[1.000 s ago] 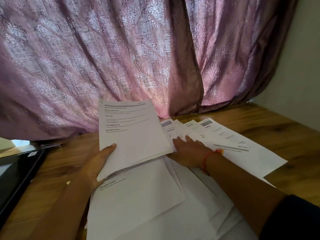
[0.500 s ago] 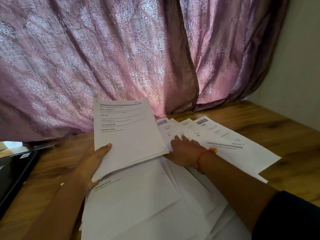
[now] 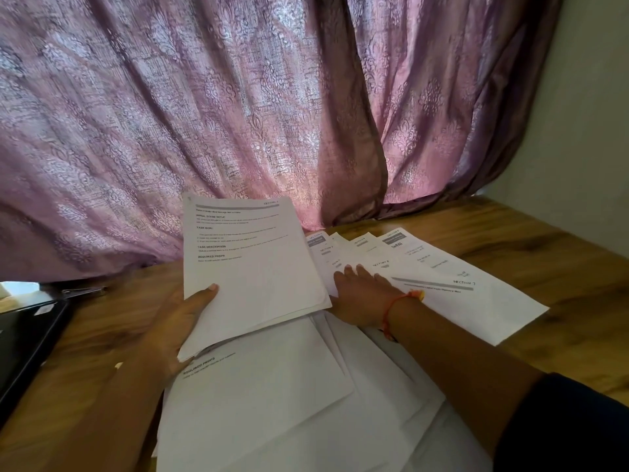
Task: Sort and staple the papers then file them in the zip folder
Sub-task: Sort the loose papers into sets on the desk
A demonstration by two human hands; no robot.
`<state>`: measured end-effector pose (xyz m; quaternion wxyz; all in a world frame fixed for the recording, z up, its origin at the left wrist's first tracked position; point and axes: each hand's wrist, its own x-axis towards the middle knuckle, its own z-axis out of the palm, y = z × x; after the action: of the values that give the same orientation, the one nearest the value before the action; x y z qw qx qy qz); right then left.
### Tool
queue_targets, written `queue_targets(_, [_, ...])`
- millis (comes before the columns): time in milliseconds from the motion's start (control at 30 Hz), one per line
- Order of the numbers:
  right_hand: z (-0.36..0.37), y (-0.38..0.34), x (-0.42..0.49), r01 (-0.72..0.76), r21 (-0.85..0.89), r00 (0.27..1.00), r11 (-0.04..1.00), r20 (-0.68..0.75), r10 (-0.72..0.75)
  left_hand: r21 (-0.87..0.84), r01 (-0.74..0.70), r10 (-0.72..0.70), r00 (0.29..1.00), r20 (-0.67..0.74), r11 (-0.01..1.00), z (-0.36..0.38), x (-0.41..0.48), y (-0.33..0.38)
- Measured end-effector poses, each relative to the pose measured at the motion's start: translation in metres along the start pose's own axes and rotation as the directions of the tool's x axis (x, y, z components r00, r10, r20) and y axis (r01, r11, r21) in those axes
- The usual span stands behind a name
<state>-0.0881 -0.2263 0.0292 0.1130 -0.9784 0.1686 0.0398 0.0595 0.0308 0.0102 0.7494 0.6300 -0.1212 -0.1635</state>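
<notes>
Head view: everything below, placed by clock face from the frame's middle.
Curtain (image 3: 238, 114): pink-purple patterned cloth from 9 through 12 to 2 o'clock, its hem on the surface's far edge.
Surface (image 3: 531, 253): wood-grain top, bare at 3 and 8 o'clock.
Loose papers (image 3: 272, 403): white sheets spread overlapping at 6 o'clock, running off the bottom edge.
Fanned papers (image 3: 459, 294): printed sheets with "SECTION" headers, fanned flat at 3 to 4 o'clock, overlapping each other.
Held stack (image 3: 252, 267): several sheets just left of centre, tilted up off the surface, top page printed with headings.
Dark case (image 3: 23, 342): black flat object at 8 o'clock, cut by the left edge; what it is I cannot tell.
Left hand (image 3: 177, 328): grips the held stack's lower left edge, thumb on top.
Right hand (image 3: 360, 294): fingers straight, palm down, pressing on the fanned papers just right of the held stack.
Wrist thread (image 3: 398, 304): red-orange band on the right wrist.
</notes>
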Motion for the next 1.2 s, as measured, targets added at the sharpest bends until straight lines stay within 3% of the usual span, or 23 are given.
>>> queue_targets(167, [-0.003,0.002,-0.001,-0.199,0.017,0.978,0.98,-0.058,0.199,0.018,-0.007,0.007,1.0,-0.001,1.0,-0.002,0.002,0.0])
queue_targets(433, [-0.001,0.003,0.004,-0.022,0.107,0.998,0.994,-0.056,0.028,0.025,0.004,-0.004,1.0,-0.023,1.0,0.0,0.0,0.0])
queue_targets(633, [-0.001,0.009,0.007,-0.206,0.051,0.975,0.977,-0.07,0.209,0.015,-0.014,0.014,1.0,-0.022,1.0,0.004,-0.003,0.004])
queue_targets(900, [0.0,0.012,0.017,0.042,0.127,0.994,0.991,-0.107,-0.029,0.164,0.031,-0.035,0.999,0.016,0.986,-0.012,0.004,0.002])
queue_targets(1067, [-0.002,0.013,0.013,-0.135,0.076,0.982,0.988,-0.121,0.143,0.178,0.02,-0.023,1.0,0.011,0.984,-0.011,0.002,0.003])
queue_targets(1200, [0.002,0.013,0.016,-0.081,0.048,0.993,0.996,-0.079,0.085,0.101,-0.045,0.044,0.999,0.014,0.994,0.004,-0.004,0.003])
